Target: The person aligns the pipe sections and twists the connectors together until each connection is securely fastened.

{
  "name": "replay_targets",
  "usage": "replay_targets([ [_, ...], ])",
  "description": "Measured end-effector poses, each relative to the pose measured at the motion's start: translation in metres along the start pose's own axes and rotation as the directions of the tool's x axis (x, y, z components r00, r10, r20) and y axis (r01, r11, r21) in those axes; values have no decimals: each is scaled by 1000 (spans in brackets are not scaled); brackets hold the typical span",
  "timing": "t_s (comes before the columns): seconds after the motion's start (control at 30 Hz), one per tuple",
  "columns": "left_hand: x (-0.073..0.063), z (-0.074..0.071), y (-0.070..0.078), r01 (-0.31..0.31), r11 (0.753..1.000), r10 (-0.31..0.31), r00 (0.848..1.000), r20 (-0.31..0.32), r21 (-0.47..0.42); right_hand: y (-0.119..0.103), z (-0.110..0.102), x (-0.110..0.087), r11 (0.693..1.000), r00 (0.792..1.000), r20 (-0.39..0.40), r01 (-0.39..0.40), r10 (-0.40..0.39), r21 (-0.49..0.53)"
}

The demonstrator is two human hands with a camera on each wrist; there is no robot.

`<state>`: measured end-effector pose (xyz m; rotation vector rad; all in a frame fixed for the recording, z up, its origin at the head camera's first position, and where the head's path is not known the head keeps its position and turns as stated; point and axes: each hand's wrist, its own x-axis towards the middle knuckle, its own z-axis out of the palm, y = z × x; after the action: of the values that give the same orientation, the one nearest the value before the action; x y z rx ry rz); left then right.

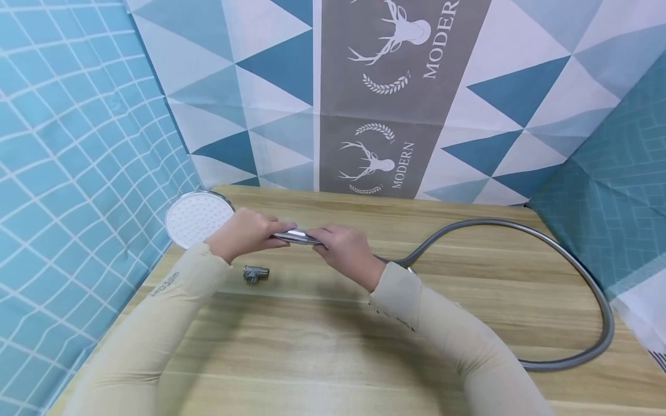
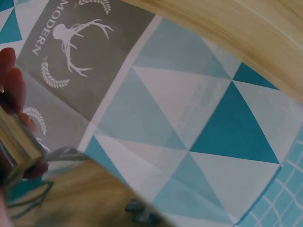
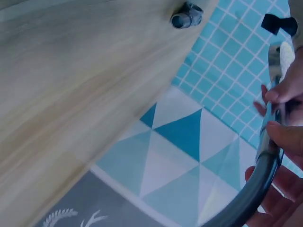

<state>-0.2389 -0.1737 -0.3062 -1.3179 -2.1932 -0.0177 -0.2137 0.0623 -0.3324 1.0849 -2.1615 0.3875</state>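
Observation:
A round shower head [image 1: 198, 218], white-faced with a chrome rim, is at the left in the head view. My left hand [image 1: 248, 231] grips its chrome handle [image 2: 21, 142], with the thumb along it. My right hand [image 1: 346, 249] holds the end of a grey shower hose [image 1: 598, 289], thumb and fingers round the chrome connector [image 1: 295, 236]. Handle and hose end meet in one line between the two hands. In the right wrist view the hose [image 3: 248, 194] bends down out of my right fingers. The thread inside the joint is hidden.
A small chrome tee fitting [image 1: 255, 273] lies on the wooden table [image 1: 312, 358] just below my left hand. The hose loops across the table's right side. A patterned backdrop [image 1: 281, 115] stands behind, with blue tiled sheets [image 1: 78, 144] at the left.

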Motion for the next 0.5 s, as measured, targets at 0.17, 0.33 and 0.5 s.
replay_targets([
  [0.17, 4, 2, -1, 11, 1000, -11, 1000, 8, 12, -2, 10, 7, 1000, 1000, 13, -4, 4, -10],
  [0.33, 1, 9, -5, 51, 997, -54, 997, 51, 54, 2, 17, 15, 977, 958, 222, -201, 181, 70],
  [0.5, -7, 25, -12, 94, 994, -99, 988, 121, 53, 7, 29, 24, 939, 874, 395, -337, 284, 68],
])
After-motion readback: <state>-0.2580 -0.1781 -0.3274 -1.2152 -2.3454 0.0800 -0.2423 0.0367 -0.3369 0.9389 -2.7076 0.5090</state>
